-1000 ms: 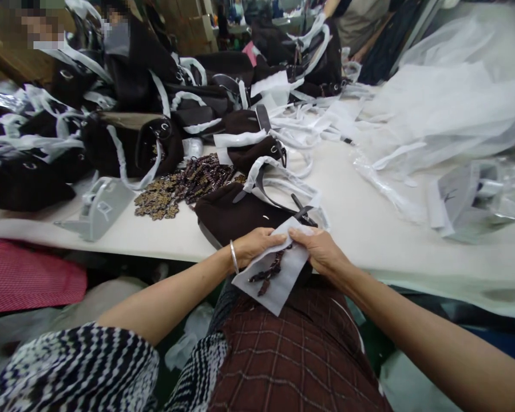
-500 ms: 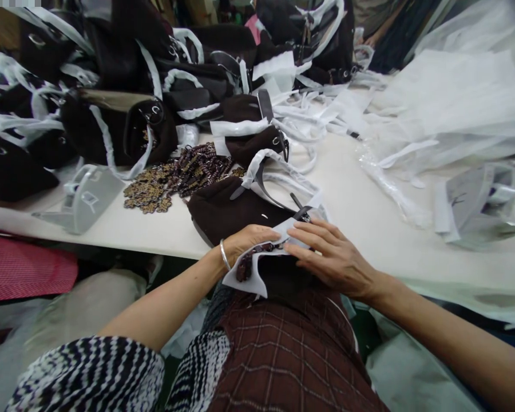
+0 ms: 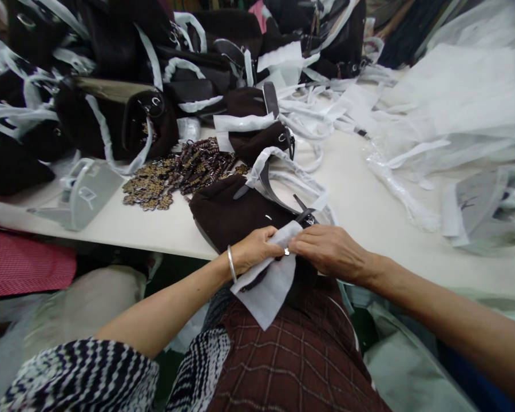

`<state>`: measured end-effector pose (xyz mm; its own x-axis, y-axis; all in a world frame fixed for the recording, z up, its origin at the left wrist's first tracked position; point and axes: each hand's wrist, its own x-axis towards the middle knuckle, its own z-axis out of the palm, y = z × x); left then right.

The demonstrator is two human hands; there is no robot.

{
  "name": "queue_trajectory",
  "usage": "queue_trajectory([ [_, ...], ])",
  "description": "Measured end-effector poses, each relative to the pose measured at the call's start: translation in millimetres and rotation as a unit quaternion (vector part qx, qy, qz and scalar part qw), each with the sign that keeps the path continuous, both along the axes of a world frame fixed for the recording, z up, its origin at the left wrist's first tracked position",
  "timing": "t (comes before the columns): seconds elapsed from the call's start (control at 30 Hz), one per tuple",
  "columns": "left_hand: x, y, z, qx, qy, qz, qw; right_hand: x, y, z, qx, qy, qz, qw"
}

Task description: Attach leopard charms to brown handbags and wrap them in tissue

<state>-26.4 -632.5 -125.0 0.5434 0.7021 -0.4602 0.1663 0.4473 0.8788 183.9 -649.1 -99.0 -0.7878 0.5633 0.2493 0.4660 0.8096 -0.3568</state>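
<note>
White sheet (image 3: pixel 271 294) between left fingers (image 3: pixel 273 249)

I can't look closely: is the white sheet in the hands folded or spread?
Partly folded: the white sheet doubles over at the left hand; its lower corner hangs loose.

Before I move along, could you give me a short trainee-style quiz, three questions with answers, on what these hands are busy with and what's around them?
1. Is the silver bracelet on the left or the right wrist?
2. True or false: the left hand is gripping a white sheet.
3. In the picture, the heap of gold flower-shaped pieces lies:
a) left of the nearest dark bag
b) right of it
c) on top of it

Key: 1. Left. 2. True. 3. a.
</note>
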Motion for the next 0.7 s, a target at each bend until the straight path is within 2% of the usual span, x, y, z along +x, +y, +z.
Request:
queue_trajectory([
  [0.07, 0, -1, -2.5, 0.083, 0.021, 0.000, 0.996, -6, 5, 2.5, 0.025, -0.028, -0.017, 0.999],
  [0.13, -1, -1, -6.5, 0.167, 0.050, -0.003, 0.985, -11, 10, 1.6, 0.027, -0.009, -0.048, 0.998],
  [0.23, -3, -1, -12.3, 0.234, 0.084, -0.004, 0.969, -17, 16, -6.5, 0.017, 0.028, -0.068, 0.997],
  [0.33, -6, -1, -13.2, 0.254, 0.097, -0.018, 0.962, -18, 21, -14.0, 0.002, 0.026, -0.062, 0.998],
  [0.43, -7, -4, -8.0, 0.273, 0.095, -0.026, 0.957, -17, 26, -13.5, -0.030, 0.021, -0.069, 0.997],
  [0.6, -7, -14, 2.8, 0.281, 0.069, 0.073, 0.954, -15, 36, -7.2, -0.131, 0.033, -0.110, 0.985],
  [0.7, -7, -14, 1.2, 0.260, 0.051, 0.064, 0.962, -14, 38, -9.5, -0.148, 0.027, -0.114, 0.982],
])
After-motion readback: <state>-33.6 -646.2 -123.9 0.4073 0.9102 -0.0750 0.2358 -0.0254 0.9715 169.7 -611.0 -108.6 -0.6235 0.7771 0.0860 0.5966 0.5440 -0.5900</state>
